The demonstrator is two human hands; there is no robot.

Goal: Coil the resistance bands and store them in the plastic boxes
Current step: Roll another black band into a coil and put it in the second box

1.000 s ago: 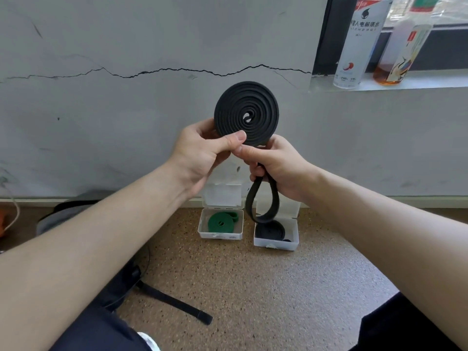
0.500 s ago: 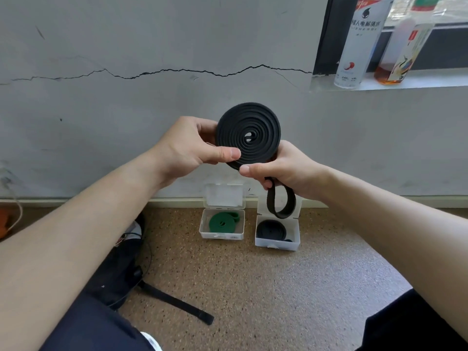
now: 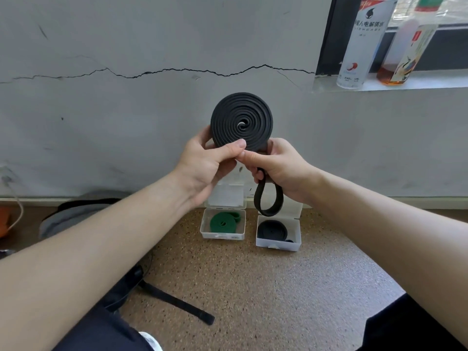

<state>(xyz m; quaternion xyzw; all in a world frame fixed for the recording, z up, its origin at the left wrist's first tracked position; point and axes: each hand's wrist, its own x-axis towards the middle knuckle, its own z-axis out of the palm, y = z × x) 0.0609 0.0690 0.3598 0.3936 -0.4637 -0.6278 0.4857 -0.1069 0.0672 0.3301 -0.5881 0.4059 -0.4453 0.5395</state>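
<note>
A black resistance band (image 3: 241, 121) is wound into a flat spiral and held upright in front of the wall. My left hand (image 3: 207, 165) pinches its lower left edge, thumb across the front. My right hand (image 3: 281, 165) grips the lower right edge, and the band's loose end hangs below it as a short loop (image 3: 268, 198). On the floor below stand two open clear plastic boxes. The left box (image 3: 222, 234) holds a coiled green band (image 3: 221, 222). The right box (image 3: 278, 243) holds a coiled black band (image 3: 272, 230).
A cracked grey wall (image 3: 126, 110) rises right behind the boxes. Two drink bottles (image 3: 362, 41) stand on a sill at the upper right. A dark bag with a black strap (image 3: 177, 304) lies on the speckled floor at the left, near my legs.
The coil has turned a little between my hands and sits slightly higher than half a second ago. The hanging loop has stayed short. The boxes have not moved.
</note>
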